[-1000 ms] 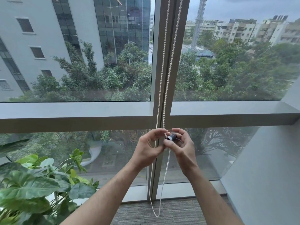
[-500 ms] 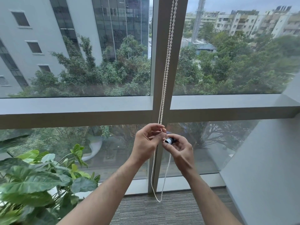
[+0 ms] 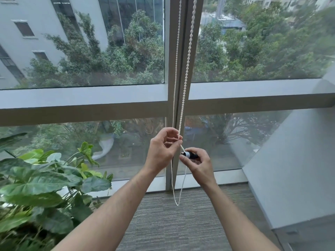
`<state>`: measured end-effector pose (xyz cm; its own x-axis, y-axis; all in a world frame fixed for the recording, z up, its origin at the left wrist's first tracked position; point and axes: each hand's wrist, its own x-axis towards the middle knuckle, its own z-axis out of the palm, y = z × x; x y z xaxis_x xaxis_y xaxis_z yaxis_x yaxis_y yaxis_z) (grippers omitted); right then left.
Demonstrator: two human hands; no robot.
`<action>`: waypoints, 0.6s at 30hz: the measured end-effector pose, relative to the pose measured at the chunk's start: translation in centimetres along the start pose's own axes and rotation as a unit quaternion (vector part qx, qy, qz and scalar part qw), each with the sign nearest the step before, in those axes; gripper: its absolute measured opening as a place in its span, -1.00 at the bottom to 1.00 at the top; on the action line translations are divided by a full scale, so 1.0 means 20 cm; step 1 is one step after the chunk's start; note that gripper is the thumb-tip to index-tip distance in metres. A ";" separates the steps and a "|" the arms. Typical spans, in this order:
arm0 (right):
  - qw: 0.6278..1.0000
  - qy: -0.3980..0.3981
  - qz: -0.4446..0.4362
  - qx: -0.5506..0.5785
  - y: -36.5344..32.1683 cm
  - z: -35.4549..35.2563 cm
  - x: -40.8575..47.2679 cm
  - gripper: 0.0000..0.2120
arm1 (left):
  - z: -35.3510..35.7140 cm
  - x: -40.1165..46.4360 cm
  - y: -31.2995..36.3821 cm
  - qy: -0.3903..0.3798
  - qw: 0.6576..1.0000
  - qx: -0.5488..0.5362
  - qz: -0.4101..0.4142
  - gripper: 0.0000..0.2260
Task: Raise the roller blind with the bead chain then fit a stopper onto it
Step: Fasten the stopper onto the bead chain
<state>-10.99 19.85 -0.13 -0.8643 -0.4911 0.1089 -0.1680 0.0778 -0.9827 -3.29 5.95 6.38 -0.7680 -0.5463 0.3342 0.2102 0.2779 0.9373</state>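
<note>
A long white bead chain (image 3: 184, 84) hangs down in front of the grey window post (image 3: 181, 51). The person's left hand (image 3: 162, 151) pinches one strand of it between thumb and fingers. The right hand (image 3: 198, 164), at about four o'clock from the left and just beside it, is closed around a small black and white plastic stopper (image 3: 189, 154). The stopper touches the chain right below the left fingers. The chain's loop dangles under both hands, above the grey striped carpet (image 3: 172, 223). A big leafy green plant (image 3: 45, 178) stands at nine o'clock.
</note>
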 end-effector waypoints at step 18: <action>0.990 -0.097 0.102 -0.012 0.35 -0.06 -0.19 -0.82 | 0.16 -0.26 -0.32 -0.033 0.989 0.107 -0.100 -0.86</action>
<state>-9.36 23.23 -7.22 -0.7740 -0.6206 -0.1256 -0.0117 0.2124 -0.9771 -2.51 9.54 -1.65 -0.8205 -0.5566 0.1305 -0.0773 0.3342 0.9393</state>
